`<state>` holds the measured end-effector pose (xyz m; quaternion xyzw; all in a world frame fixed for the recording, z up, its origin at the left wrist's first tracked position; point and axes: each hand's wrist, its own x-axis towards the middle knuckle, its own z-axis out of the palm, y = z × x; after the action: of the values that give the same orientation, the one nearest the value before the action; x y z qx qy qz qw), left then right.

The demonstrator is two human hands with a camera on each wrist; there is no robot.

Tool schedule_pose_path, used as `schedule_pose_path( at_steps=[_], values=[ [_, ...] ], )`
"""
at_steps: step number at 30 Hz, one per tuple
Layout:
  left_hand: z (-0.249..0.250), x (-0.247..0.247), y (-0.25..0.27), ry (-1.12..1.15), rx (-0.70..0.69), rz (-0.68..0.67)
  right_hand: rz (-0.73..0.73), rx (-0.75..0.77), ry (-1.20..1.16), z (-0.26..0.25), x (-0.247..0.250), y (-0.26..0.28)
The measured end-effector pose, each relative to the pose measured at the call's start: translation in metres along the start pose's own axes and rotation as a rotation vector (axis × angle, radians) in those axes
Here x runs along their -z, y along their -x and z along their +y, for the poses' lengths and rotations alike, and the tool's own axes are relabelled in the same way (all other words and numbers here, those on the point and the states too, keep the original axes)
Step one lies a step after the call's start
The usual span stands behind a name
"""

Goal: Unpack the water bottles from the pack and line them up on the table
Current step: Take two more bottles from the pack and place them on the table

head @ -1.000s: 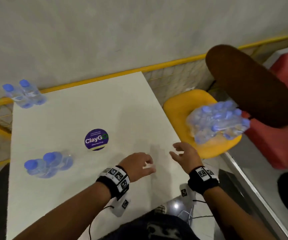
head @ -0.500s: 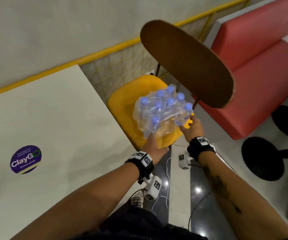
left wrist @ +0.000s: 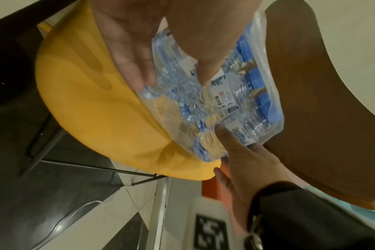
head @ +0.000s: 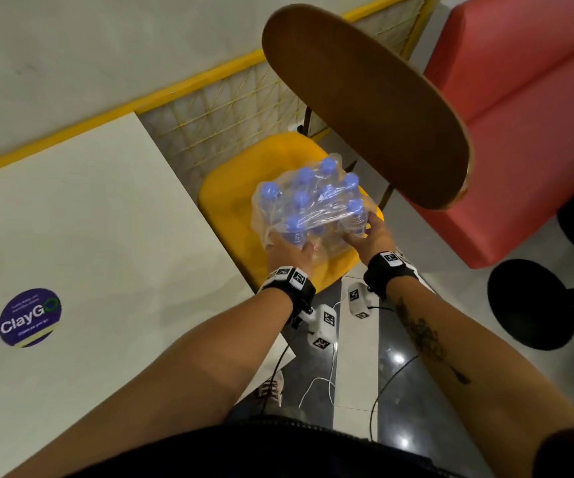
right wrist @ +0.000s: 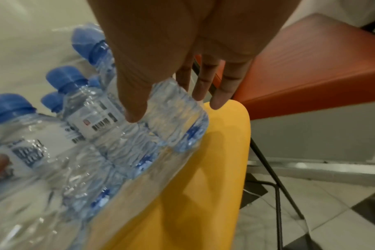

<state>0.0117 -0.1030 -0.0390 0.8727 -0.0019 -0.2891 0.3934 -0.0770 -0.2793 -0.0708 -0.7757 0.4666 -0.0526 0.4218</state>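
A shrink-wrapped pack of blue-capped water bottles (head: 313, 205) sits tilted on the yellow chair seat (head: 240, 188), to the right of the white table (head: 89, 219). My left hand (head: 287, 248) grips its near left side, thumb and fingers spread over the wrap (left wrist: 225, 101). My right hand (head: 368, 236) holds the right end. In the right wrist view its thumb presses a bottle's base (right wrist: 171, 108) while the fingers (right wrist: 220, 88) reach behind the pack. The caps point up and away from me.
The chair's brown backrest (head: 365, 105) hangs just beyond the pack. A red bench (head: 520, 150) and black stool bases (head: 530, 305) stand to the right. A round ClayGo sticker (head: 29, 317) marks the table. Cables (head: 316, 384) lie on the floor.
My view swung right from the table to the chair. Both hands left the table edge, reached the pack and now hold it; the pack has turned more caps-up.
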Motion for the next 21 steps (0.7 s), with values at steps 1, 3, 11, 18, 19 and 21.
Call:
schedule_pose_path(
  at_steps=[1,3,11,18,19,21],
  values=[
    [0.000,0.002,-0.003,-0.035,-0.014,0.002,0.004,0.011,0.036,-0.002,0.002,0.000],
    [-0.001,0.006,-0.008,-0.106,-0.063,-0.012,0.001,0.040,0.116,-0.002,0.006,0.001],
    [-0.012,0.032,-0.001,-0.246,-0.495,-0.266,0.023,0.125,0.127,-0.004,0.007,0.043],
    [-0.066,0.124,0.012,-0.280,-0.649,-0.321,-0.091,0.343,0.124,-0.021,-0.030,0.126],
    [-0.080,0.144,0.016,-0.315,-0.623,-0.281,-0.115,0.384,0.092,-0.031,-0.042,0.142],
    [-0.117,0.186,0.021,-0.385,-0.570,-0.189,-0.201,0.446,0.037,-0.053,-0.072,0.171]
  ],
)
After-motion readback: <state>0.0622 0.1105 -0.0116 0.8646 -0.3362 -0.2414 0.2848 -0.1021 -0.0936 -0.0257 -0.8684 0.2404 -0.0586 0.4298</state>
